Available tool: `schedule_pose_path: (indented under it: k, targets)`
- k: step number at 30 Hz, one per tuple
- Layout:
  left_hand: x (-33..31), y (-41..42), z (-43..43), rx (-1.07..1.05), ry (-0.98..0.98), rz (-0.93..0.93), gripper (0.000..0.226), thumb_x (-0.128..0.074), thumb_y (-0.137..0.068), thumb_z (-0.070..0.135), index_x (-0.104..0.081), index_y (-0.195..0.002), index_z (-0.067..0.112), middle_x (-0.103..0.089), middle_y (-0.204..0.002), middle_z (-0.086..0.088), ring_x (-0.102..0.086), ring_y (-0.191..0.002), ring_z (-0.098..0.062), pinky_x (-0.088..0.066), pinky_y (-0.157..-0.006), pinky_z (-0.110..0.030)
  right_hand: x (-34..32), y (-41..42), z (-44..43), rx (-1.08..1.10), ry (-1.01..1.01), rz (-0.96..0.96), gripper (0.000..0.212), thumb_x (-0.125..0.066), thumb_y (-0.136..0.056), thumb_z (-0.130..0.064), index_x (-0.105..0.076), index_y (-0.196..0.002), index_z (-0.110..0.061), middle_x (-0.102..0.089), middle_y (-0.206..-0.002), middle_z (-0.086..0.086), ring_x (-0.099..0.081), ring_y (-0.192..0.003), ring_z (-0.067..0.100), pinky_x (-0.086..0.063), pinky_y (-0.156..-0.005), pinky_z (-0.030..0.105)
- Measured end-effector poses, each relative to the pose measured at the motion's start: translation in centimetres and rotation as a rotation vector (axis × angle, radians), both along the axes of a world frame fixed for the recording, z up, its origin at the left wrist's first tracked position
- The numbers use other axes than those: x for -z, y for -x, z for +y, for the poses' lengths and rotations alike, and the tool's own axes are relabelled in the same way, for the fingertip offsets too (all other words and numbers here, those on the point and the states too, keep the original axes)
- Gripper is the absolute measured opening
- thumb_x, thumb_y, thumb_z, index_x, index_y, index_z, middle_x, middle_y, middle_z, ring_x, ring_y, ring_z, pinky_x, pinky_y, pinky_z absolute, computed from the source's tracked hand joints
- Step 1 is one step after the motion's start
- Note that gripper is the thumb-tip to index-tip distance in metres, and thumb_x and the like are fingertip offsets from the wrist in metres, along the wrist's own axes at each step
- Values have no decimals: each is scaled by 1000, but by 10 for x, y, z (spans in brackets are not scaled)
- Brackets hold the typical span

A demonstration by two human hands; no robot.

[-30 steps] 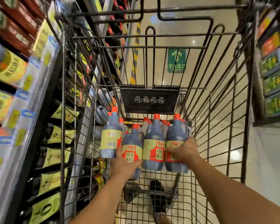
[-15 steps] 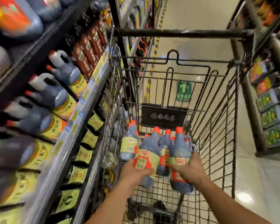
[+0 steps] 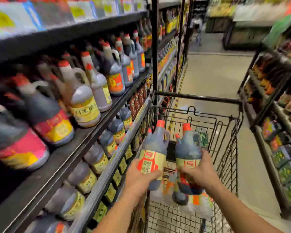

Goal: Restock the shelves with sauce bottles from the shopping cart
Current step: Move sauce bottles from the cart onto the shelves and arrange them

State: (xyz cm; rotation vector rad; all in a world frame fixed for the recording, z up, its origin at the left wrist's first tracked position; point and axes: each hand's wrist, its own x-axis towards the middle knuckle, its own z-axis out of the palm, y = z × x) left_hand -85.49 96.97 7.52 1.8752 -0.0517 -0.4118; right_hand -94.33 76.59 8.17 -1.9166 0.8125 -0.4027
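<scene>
While you look along the aisle, your left hand [image 3: 140,179] grips a dark sauce bottle [image 3: 154,147] with a red cap, fingers and thumb curled round its cream-and-red label. Your right hand [image 3: 201,172] clamps a second red-capped bottle [image 3: 187,148] the same way, low on its label. You hold both bottles upright, side by side and slightly apart, above the wire shopping cart [image 3: 198,98], clear of its floor. Below them, more bottles [image 3: 180,198] lie in the cart's basket, blurred. The cart stands just beside the black shelf unit [image 3: 60,165] on your left. On its middle board, handled jugs [image 3: 85,108] with red caps and yellow or red labels stand in rows. On the board below, smaller dark bottles [image 3: 118,130] line the edge. Across the aisle, to your right, stands another rack [image 3: 265,132] of goods, too blurred to name.
</scene>
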Motion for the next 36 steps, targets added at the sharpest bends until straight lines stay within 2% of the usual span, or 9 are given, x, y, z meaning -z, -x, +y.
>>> schedule_pose_path:
  k: [3,5,6,10,19,23,27,32,36]
  targets:
    - [-43,9,21,-28,101,-78,58,-93,-48,24,-59,-95,22,-73,-81,5,-70,-70,-8,-55,-63,-27,-45,4,23,-42,96,-99,77,-89,-48,-20,-48,-114,-20,-63,-98,3,-64,-84,16,-54,-75,30]
    - [-73,19,38,-45,169,-158,63,-89,-40,35,-58,-94,23,-73,-77,8,-69,-68,-6,-51,-57,-20,-75,8,41,-66,142,-169,67,-90,-49,-17,-49,-102,-25,-60,-89,-7,-59,-75,-1,-45,-63,9]
    - [-88,25,47,-52,201,-202,66,-87,-37,40,-58,-95,23,-73,-78,9,-68,-67,-4,-49,-55,-16,-90,10,50,-89,156,-204,65,-90,-50,-16,-49,-98,-28,-60,-88,-9,-59,-72,-2,-44,-60,8]
    - [-133,45,87,-90,269,-330,66,-87,-41,39,-56,-97,23,-72,-81,8,-67,-70,-3,-48,-57,-15,-141,16,91,-200,205,-305,72,-92,-52,-17,-49,-109,-25,-62,-101,2,-63,-87,16,-50,-70,32]
    - [-162,70,182,-271,306,-424,70,-87,-37,33,-50,-95,18,-71,-85,1,-68,-74,-7,-50,-60,-20,-183,8,187,-436,162,-460,74,-91,-52,-24,-47,-106,-50,-63,-108,1,-65,-91,10,-56,-76,32]
    - [-157,78,227,-399,283,-416,72,-86,-38,34,-47,-96,20,-69,-85,3,-68,-73,-6,-50,-58,-20,-176,-6,235,-585,120,-428,81,-90,-55,-22,-40,-116,-39,-55,-121,8,-61,-106,23,-52,-88,45]
    - [-150,80,267,-557,245,-441,69,-86,-41,25,-47,-97,21,-67,-85,2,-66,-69,-1,-47,-53,-13,-166,-26,279,-696,92,-410,94,-89,-54,-22,-39,-133,-22,-51,-122,5,-59,-107,23,-51,-86,39]
    - [-142,81,311,-762,218,-404,71,-84,-35,33,-52,-97,22,-70,-86,-1,-67,-68,-2,-48,-52,-12,-160,-45,331,-824,63,-408,94,-86,-51,-28,-38,-132,-25,-50,-122,3,-59,-104,17,-53,-85,40]
    - [-131,80,340,-888,156,-380,88,-90,-42,30,-52,-121,19,-72,-93,1,-70,-79,-11,-58,-68,-29,-155,-59,366,-886,38,-434,97,-88,-53,-22,-36,-136,-23,-48,-125,0,-55,-110,16,-48,-90,32]
